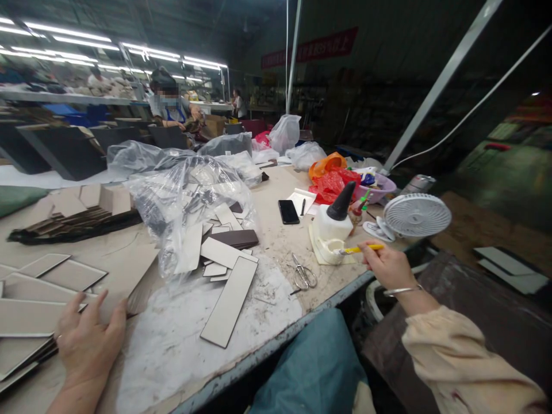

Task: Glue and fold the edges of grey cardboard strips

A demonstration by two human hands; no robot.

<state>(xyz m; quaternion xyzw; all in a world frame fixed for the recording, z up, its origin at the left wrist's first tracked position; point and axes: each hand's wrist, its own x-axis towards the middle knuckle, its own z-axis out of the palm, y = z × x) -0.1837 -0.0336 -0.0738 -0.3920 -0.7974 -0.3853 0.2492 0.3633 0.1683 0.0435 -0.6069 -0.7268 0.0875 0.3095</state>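
My right hand (386,264) is closed round the yellow handle of a brush (364,249). The brush's tip reaches into the round cup at the foot of a white glue bottle (332,224) with a black cone on top. At the lower left, my left hand (88,333) lies with fingers spread on flat beige panels (125,276) edged in dark. A long beige strip (230,302) lies on the white, stained sheet in front of me. More panels and a dark brown stack (235,237) spill from a clear plastic bag (194,178).
Scissors (303,273) and a phone (288,211) lie on the table (276,241). A small white fan (416,215) stands at the right edge. Red bags (334,185) sit behind the bottle. Across the table a person (170,103) works near dark boxes (64,149).
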